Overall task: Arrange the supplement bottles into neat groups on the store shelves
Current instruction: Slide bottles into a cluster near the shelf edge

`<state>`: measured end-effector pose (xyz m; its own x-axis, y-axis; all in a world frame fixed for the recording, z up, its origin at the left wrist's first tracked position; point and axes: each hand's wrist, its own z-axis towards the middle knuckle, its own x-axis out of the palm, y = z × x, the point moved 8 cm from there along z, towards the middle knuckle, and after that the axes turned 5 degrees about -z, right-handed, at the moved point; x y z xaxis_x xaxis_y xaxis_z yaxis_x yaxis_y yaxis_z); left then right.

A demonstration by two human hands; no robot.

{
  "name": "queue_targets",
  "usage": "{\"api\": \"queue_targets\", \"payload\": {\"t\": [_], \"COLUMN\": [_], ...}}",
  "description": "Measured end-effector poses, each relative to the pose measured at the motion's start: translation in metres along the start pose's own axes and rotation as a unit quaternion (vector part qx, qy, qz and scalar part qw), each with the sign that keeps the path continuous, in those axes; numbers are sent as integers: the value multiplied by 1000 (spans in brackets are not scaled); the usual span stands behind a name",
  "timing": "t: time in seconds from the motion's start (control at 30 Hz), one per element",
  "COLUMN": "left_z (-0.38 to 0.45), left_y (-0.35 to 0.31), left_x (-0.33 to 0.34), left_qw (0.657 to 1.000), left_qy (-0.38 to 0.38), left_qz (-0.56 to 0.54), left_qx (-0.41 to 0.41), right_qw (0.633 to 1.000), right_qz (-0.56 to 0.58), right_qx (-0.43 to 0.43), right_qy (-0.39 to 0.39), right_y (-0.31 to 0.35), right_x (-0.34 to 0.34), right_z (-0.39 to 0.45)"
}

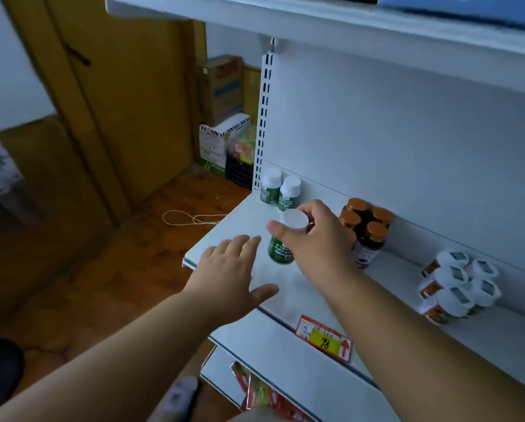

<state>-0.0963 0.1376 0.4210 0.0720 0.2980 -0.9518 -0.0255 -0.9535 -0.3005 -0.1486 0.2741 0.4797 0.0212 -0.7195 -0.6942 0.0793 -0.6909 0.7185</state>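
Note:
My right hand [319,242] grips a green bottle with a white cap [281,252] around its neck, just above the white shelf [288,287]. My left hand [227,269] hovers flat and open beside that bottle, over the shelf's left end. Two matching green bottles [281,190] stand upright together in the shelf's back left corner. A cluster of dark bottles with orange caps [367,229] stands behind my right hand against the back panel. Several white-capped bottles with orange labels [455,287] are grouped farther right.
A red and yellow price tag [325,338] hangs on the shelf's front edge. An upper shelf [285,22] overhangs closely. Cardboard boxes [221,86] and a black crate [239,172] stand on the wooden floor to the left. A lower shelf holds red packaging [261,391].

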Motion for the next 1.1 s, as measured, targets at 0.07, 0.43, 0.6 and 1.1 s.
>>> {"api": "queue_targets", "payload": {"t": [0.07, 0.43, 0.6, 1.1], "left_z": [32, 171, 182, 191], "left_y": [22, 95, 93, 108], "left_x": [4, 35, 46, 46], "left_qw": [1000, 982, 973, 975], "left_qy": [23, 116, 90, 127], "left_qz": [4, 32, 52, 8], "left_qx": [20, 142, 206, 184], "right_qw": [1000, 976, 971, 962], "right_qz": [-11, -144, -153, -152], "right_qx": [10, 120, 151, 186], "right_qy": [-25, -114, -107, -131], "right_y": [4, 6, 3, 14], "right_x": [19, 88, 104, 114], "right_z": [28, 133, 141, 145]}}
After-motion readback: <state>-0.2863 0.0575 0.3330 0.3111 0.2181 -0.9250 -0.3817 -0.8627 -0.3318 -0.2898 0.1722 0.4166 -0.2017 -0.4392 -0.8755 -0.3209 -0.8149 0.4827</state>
